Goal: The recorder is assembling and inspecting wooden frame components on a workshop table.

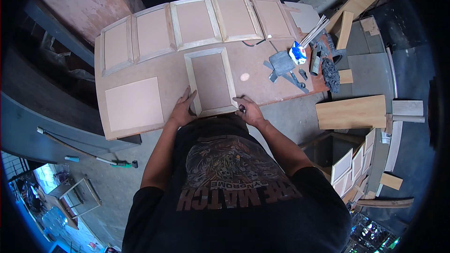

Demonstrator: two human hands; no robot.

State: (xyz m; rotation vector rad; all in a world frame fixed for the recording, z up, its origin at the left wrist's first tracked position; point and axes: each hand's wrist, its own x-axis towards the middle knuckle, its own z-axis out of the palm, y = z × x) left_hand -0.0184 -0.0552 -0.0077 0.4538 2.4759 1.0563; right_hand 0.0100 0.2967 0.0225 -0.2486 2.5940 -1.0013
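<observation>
A framed wooden panel point(212, 81) with a pale border and brown centre lies on the workbench point(154, 68) near its front edge. My left hand point(183, 108) grips the panel's near left corner, fingers spread along the frame. At the near right corner rests my right hand point(248, 110), pressing on the frame with fingers curled; a small dark item may be under it, but I cannot tell. A plain square board point(134, 104) lies to the left of the panel.
Several more framed panels point(194, 21) lie in a row along the bench's far edge. Tools, a glue bottle point(297, 52) and thin sticks sit at the bench's right end. A wooden plank point(351, 111) and stacked panels point(351, 165) are on the right.
</observation>
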